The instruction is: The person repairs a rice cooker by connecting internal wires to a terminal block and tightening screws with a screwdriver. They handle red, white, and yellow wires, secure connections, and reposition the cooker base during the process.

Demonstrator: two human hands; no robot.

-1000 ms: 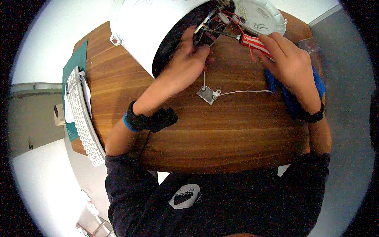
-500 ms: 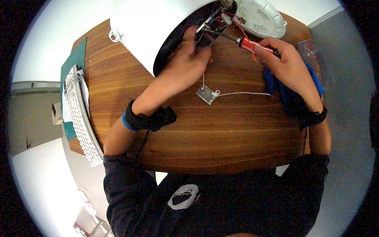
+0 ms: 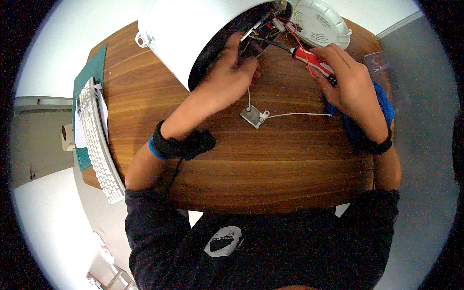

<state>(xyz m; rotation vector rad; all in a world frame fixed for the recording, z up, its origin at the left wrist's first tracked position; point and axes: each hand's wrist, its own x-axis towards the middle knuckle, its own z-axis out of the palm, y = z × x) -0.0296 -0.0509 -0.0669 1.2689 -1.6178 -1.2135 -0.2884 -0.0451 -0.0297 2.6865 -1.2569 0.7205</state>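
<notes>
White appliance housing (image 3: pixel 193 34) lies tipped on the counter (image 3: pixel 232 164), underside open; left hand (image 3: pixel 227 79) pinches internal wiring, right hand (image 3: pixel 350 84) grips red screwdriver (image 3: pixel 311 60) at it; fastener work underway, demanding steady tip seating.
</notes>
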